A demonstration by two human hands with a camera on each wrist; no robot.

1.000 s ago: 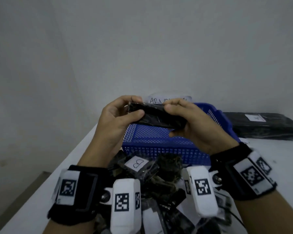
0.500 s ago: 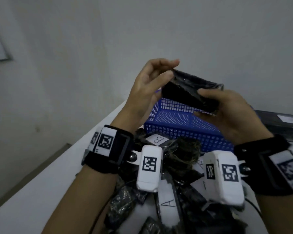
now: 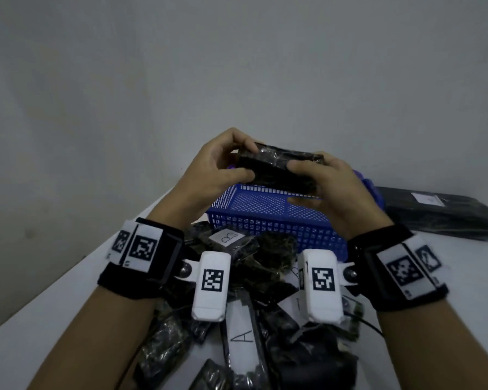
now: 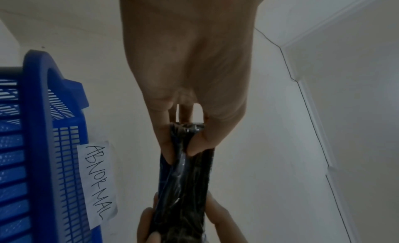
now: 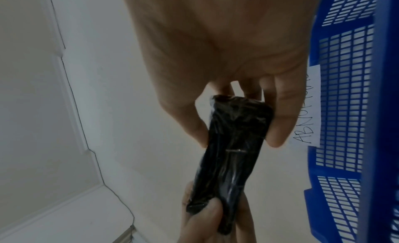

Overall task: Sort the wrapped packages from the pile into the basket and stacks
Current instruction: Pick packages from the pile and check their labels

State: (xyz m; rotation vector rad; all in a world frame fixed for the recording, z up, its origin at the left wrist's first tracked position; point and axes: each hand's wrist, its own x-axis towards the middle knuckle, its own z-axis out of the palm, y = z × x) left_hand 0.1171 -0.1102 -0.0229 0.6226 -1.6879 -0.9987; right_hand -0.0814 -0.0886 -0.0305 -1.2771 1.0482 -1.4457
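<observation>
A black plastic-wrapped package (image 3: 279,168) is held level in the air above the blue mesh basket (image 3: 268,220). My left hand (image 3: 217,170) pinches its left end between thumb and fingers, and my right hand (image 3: 321,178) grips its right end. The left wrist view shows the package (image 4: 185,178) end-on with the thumb and fingers (image 4: 200,142) squeezing it. In the right wrist view the package (image 5: 233,144) sits between the thumb and curled fingers (image 5: 278,124). No label shows on the package. The pile of wrapped packages (image 3: 251,319) lies under my wrists, some with A and B labels.
A paper label reading ABNORMAL (image 4: 97,182) is stuck on the basket's far wall. A long black wrapped stack (image 3: 440,215) with a white label lies right of the basket. The white table's (image 3: 54,311) left edge drops to the floor. A wall stands close behind.
The package, tilted up half a second ago with only the left fingertips on it, is now level and gripped at both ends. The head view has swung back to centre.
</observation>
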